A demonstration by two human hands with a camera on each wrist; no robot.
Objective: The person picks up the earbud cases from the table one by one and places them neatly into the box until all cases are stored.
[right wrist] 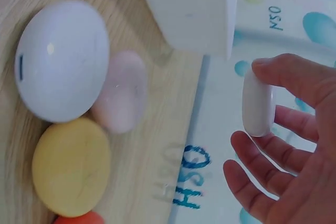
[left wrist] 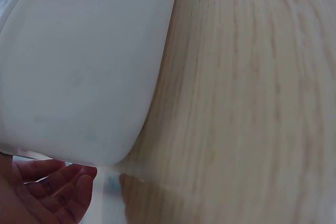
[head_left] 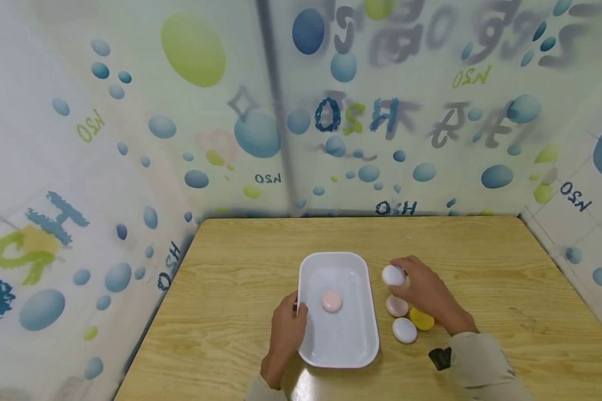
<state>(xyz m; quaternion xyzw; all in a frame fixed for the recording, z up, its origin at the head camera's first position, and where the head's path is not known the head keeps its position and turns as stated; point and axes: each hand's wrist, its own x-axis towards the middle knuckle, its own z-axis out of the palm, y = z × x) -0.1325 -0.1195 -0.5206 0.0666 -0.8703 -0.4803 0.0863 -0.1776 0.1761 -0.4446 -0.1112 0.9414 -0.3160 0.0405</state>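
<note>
My left hand (head_left: 287, 329) grips the left side of a white rectangular tray (head_left: 338, 341), thumb at the rim and fingers outside the wall. Inside the tray lies a pale pink round, smooth disc (head_left: 331, 301). My right hand (head_left: 430, 291) pinches a similar white disc (head_left: 393, 275) above the table, to the right of the tray. The right wrist view shows this white disc (right wrist: 258, 106) edge-on between thumb and fingers. Below the right hand, a pink disc (head_left: 397, 306), a yellow disc (head_left: 421, 319) and another white disc (head_left: 404, 331) lie close together.
A red-orange piece (right wrist: 81, 219) shows partly beyond the yellow disc. The wooden table (head_left: 241, 250) ends at walls with printed bubbles and lettering at the back (head_left: 331, 184) and both sides. A dark band (head_left: 440, 358) shows at the right cuff.
</note>
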